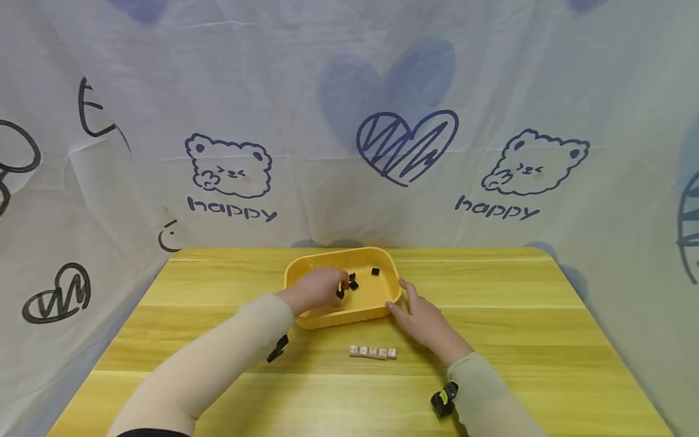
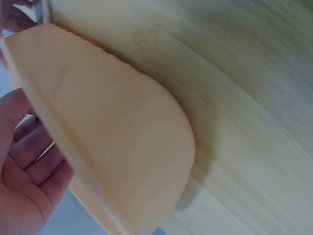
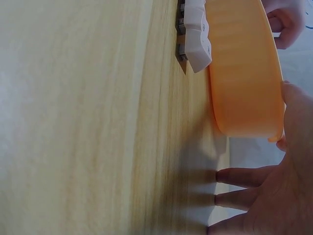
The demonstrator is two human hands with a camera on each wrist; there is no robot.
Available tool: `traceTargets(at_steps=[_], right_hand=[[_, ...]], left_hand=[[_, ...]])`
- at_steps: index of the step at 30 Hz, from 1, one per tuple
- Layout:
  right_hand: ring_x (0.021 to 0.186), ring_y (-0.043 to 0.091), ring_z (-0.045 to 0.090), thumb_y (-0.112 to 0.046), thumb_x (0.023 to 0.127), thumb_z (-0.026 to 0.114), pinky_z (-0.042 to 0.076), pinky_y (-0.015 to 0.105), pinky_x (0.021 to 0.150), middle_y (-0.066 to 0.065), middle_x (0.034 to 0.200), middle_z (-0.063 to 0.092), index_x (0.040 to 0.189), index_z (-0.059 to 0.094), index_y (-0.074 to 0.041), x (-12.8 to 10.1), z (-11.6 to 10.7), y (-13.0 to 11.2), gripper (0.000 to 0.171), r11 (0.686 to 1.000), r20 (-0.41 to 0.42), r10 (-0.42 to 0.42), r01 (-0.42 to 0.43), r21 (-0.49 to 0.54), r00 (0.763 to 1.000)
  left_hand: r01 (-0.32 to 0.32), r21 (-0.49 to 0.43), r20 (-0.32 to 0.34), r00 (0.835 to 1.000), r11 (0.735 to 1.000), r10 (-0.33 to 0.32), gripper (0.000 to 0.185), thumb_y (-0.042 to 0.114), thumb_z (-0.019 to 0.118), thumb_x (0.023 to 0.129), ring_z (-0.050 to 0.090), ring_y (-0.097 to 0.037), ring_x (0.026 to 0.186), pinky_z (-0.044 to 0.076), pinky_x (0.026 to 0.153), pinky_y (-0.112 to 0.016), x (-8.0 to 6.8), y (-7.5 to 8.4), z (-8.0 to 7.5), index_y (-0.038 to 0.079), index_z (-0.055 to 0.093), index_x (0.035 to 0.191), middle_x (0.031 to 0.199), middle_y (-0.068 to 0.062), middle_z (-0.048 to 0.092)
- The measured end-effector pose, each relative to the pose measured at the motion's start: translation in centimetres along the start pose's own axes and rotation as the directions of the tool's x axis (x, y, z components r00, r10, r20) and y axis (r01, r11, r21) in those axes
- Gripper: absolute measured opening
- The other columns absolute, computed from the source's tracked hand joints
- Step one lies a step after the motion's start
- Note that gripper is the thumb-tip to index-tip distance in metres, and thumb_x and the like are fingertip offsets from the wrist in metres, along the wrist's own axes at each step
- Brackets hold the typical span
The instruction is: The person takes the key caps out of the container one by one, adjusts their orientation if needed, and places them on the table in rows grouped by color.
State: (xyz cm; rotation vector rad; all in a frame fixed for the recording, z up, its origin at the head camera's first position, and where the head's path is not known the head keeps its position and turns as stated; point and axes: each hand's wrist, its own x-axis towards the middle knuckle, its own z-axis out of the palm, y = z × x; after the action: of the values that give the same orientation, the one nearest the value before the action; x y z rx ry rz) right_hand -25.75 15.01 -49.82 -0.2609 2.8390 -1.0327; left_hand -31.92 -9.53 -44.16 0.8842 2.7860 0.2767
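The left hand (image 1: 321, 287) is pinching a black piece (image 1: 340, 294). Right of it, the right hand (image 1: 427, 320) is gripping the tray (image 1: 374, 294).

Passage, right: we count open bench (image 1: 519, 328) beyond the right hand (image 1: 423, 315).
Passage, left: open bench beside the yellow tray (image 1: 344, 316).
Passage, front: a narrow strip between tray and the row of white blocks (image 1: 373, 352).
Obstacles: left hand (image 1: 319, 287) over the tray's left part; right hand at its right end; black blocks (image 1: 375, 271) inside; cloth (image 1: 327, 206) behind.
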Motion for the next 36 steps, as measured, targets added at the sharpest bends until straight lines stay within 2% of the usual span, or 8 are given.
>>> traceTargets(at_steps=[6,11,17,21,26,31,33,36], right_hand=[[0.127,0.044,0.045,-0.049,0.1,0.048,0.034,0.056,0.105,0.027,0.141,0.046,0.155,0.016,-0.013,0.0,-0.1,0.0,0.073,1.0,0.003,0.0,0.0,-0.003,1.0],[0.127,0.043,0.045,-0.049,0.1,0.047,0.034,0.055,0.105,0.027,0.141,0.046,0.155,0.016,-0.013,0.1,-0.1,0.0,0.073,1.0,0.007,-0.001,0.001,-0.006,1.0],[0.127,0.043,0.046,-0.05,0.1,0.047,0.035,0.056,0.105,0.028,0.14,0.046,0.154,0.017,-0.012,0.0,-0.2,-0.2,0.073,1.0,0.007,0.005,-0.005,-0.011,1.0],[0.125,0.043,0.047,-0.051,0.099,0.048,0.036,0.055,0.103,0.028,0.138,0.048,0.154,0.019,-0.011,0.0,-0.2,-0.2,0.074,1.0,0.0,0.003,-0.003,-0.011,1.0],[0.123,0.043,0.049,-0.053,0.099,0.047,0.038,0.056,0.102,0.029,0.136,0.05,0.154,0.019,-0.01,0.0,-0.2,-0.1,0.075,1.0,-0.009,-0.011,0.01,-0.026,1.0],[0.123,0.043,0.05,-0.054,0.099,0.045,0.038,0.056,0.101,0.029,0.135,0.05,0.154,0.019,-0.009,0.0,-0.1,0.0,0.076,0.999,-0.013,-0.021,0.021,-0.033,1.0],[0.123,0.043,0.05,-0.053,0.099,0.046,0.038,0.056,0.101,0.029,0.136,0.05,0.154,0.019,-0.01,0.0,-0.1,0.0,0.075,0.999,-0.013,-0.02,0.02,-0.031,1.0],[0.123,0.043,0.05,-0.052,0.099,0.046,0.039,0.056,0.101,0.029,0.136,0.05,0.154,0.019,-0.01,0.0,-0.1,-0.1,0.074,0.999,-0.011,-0.015,0.015,-0.031,1.0]], left_hand=[[-0.026,-0.104,-0.079,0.997,0.994,0.018,0.02,0.01,0.076,0.079,0.059,-0.013,0.073,0.051,0.071,-0.031,-1.1,0.2,-1.1,0.011,0.068,0.096,0.085,0.002,0.066],[-0.05,-0.252,-0.153,0.988,0.966,0.011,0.019,0.006,0.077,0.078,0.06,-0.01,0.074,0.052,0.071,-0.029,-2.1,1.0,-1.6,0.011,0.068,0.094,0.081,0.005,0.065],[-0.112,-0.463,-0.224,0.974,0.88,0.006,0.019,0.004,0.079,0.077,0.062,-0.009,0.075,0.053,0.071,-0.025,-3.4,2.6,-1.5,0.009,0.067,0.09,0.082,0.004,0.066],[-0.161,-0.543,-0.237,0.971,0.824,0.034,0.019,0.003,0.08,0.077,0.063,-0.009,0.074,0.054,0.07,-0.024,-4.1,3.5,-1.2,0.008,0.068,0.091,0.081,0.004,0.067],[-0.18,-0.558,-0.218,0.974,0.81,0.066,0.018,0.004,0.079,0.08,0.064,-0.007,0.074,0.054,0.069,-0.023,-4.5,4.2,-0.5,0.007,0.073,0.096,0.083,0.004,0.069],[-0.152,-0.592,-0.174,0.983,0.791,0.059,0.019,0.002,0.076,0.081,0.067,-0.008,0.078,0.054,0.07,-0.022,-5.0,5.1,0.6,0.005,0.074,0.1,0.089,0.001,0.072],[-0.145,-0.587,-0.167,0.984,0.796,0.057,0.019,0.002,0.076,0.081,0.067,-0.008,0.078,0.054,0.071,-0.021,-5.1,5.5,1.1,0.006,0.074,0.099,0.089,0.001,0.072],[-0.147,-0.551,-0.172,0.983,0.822,0.061,0.017,0.003,0.077,0.081,0.067,-0.006,0.079,0.053,0.071,-0.019,-5.2,6.2,1.9,0.007,0.075,0.098,0.089,0.001,0.073]])
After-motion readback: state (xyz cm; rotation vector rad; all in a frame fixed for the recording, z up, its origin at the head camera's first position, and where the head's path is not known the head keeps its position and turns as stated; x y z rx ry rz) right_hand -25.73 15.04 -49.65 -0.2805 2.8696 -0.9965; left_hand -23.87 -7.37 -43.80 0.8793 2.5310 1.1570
